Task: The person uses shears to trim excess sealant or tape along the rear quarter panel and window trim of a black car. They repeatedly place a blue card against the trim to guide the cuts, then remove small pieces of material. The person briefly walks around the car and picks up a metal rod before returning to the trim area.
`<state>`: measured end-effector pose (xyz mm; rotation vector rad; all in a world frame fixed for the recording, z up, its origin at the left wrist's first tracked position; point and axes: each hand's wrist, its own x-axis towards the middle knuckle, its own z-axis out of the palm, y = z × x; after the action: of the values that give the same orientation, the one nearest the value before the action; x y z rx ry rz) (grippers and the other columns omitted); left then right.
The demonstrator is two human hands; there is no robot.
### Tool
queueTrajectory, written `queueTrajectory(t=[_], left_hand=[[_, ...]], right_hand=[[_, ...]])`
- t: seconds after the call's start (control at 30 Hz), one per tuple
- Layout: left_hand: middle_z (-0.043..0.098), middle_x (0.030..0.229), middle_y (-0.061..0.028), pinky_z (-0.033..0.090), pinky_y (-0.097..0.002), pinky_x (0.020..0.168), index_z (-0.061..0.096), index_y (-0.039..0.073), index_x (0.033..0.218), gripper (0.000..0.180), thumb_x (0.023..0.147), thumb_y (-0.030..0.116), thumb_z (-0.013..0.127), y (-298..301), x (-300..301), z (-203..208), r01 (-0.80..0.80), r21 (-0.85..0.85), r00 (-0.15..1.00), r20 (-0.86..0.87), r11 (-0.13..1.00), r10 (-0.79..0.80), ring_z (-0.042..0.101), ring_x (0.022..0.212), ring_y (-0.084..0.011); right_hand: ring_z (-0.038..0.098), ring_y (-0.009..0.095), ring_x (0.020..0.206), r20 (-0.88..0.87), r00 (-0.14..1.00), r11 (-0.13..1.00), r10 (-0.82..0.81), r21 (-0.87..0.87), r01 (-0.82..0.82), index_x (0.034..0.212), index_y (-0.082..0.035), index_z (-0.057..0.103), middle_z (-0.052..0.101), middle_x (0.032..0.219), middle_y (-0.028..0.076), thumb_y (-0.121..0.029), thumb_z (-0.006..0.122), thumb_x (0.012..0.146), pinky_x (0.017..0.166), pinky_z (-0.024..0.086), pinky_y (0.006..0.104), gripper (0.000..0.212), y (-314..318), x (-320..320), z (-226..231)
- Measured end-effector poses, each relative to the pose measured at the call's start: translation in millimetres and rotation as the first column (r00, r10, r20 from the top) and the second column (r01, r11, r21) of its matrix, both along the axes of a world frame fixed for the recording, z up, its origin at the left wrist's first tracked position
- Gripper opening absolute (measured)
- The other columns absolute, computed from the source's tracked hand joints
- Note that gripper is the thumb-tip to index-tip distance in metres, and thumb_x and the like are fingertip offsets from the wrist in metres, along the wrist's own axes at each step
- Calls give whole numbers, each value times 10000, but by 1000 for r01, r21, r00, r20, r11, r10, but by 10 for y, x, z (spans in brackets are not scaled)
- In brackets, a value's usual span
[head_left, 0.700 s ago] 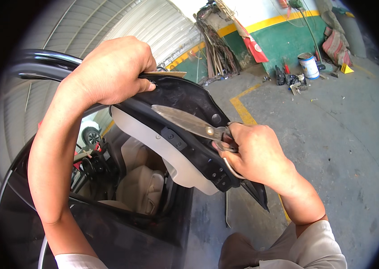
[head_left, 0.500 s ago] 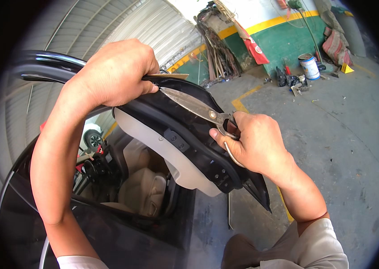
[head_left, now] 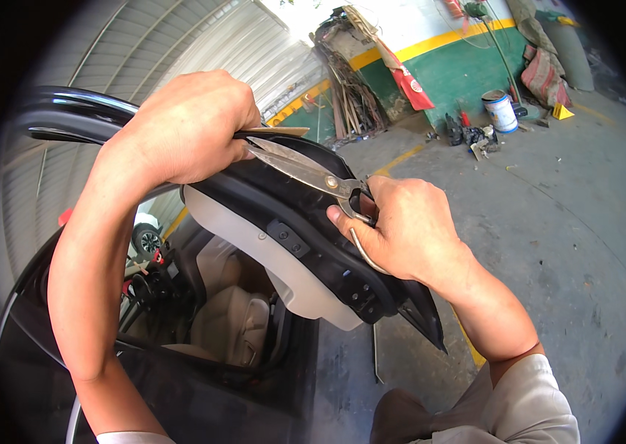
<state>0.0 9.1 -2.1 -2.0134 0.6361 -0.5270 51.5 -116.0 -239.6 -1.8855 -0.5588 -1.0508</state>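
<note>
My right hand [head_left: 413, 226] is closed round the handles of metal scissors [head_left: 299, 169]. Their blades are slightly parted, with the tips beside my left thumb. My left hand [head_left: 191, 129] is closed at the upper edge of a dark car door [head_left: 305, 214], thumb bent underneath; what its fingers pinch is hidden. A thin tan strip [head_left: 283, 132] sticks out past those fingers, along the door edge. The scissors lie over the door's black outer side. A pale translucent panel [head_left: 253, 229] follows the door's inner side.
The dark car body [head_left: 202, 403] stands at lower left, a beige seat [head_left: 231, 318] showing inside. Across the grey floor [head_left: 550, 251] are a white-blue bucket [head_left: 500, 112], black debris [head_left: 479, 137], a yellow block [head_left: 563, 112] and a pile of wooden sticks [head_left: 353, 96] by the green wall.
The scissor blades have gone from closed to slightly parted. My right hand and the scissors have shifted a little left and up; my left hand stays at the door edge.
</note>
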Motion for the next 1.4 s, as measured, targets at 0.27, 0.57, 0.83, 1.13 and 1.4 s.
queueTrajectory(t=[0.27, 0.57, 0.83, 1.13, 1.4], left_hand=[[679, 754, -196, 538, -480, 713, 777, 33, 857, 176, 682, 32, 761, 16, 8, -5, 10, -13, 1000, 12, 1000, -10, 675, 785, -402], [661, 737, -209, 526, -488, 686, 757, 21, 820, 146, 675, 38, 757, 11, -3, -2, 64, -8, 998, -15, 998, -64, 659, 766, -423], [649, 737, -221, 513, -495, 681, 748, 8, 818, 167, 652, 16, 730, 29, -10, -3, 100, -4, 995, -24, 995, -100, 639, 767, -443], [664, 769, -218, 515, -492, 710, 783, 32, 909, 192, 719, 57, 797, -3, -33, 8, 5, 4, 999, -41, 1000, -5, 649, 803, -430], [675, 736, -207, 541, -485, 723, 759, -4, 823, 149, 772, 125, 816, 12, -24, -12, 59, -2, 998, -27, 998, -59, 678, 787, -413]], right_hand=[[659, 445, 636, -27, 1000, 1000, -11, -17, 10, 679, 9, 613, 624, 615, 211, -490, 743, 889, 600, 527, 499, 556, -9, -84, 59], [691, 456, 732, -126, 992, 998, 7, -58, -14, 755, 16, 683, 669, 700, 249, -498, 690, 911, 687, 559, 525, 538, -48, -149, 129], [668, 455, 696, -132, 991, 999, 19, -40, -24, 702, 14, 655, 649, 656, 220, -484, 719, 901, 660, 539, 522, 540, -15, -177, 165], [663, 465, 701, -199, 980, 997, 10, -68, -24, 688, 16, 652, 647, 649, 221, -492, 707, 912, 669, 538, 530, 558, -48, -187, 123], [670, 459, 722, -235, 972, 999, 19, -38, -29, 707, 23, 667, 651, 655, 229, -496, 710, 911, 700, 543, 522, 559, -39, -163, 84]])
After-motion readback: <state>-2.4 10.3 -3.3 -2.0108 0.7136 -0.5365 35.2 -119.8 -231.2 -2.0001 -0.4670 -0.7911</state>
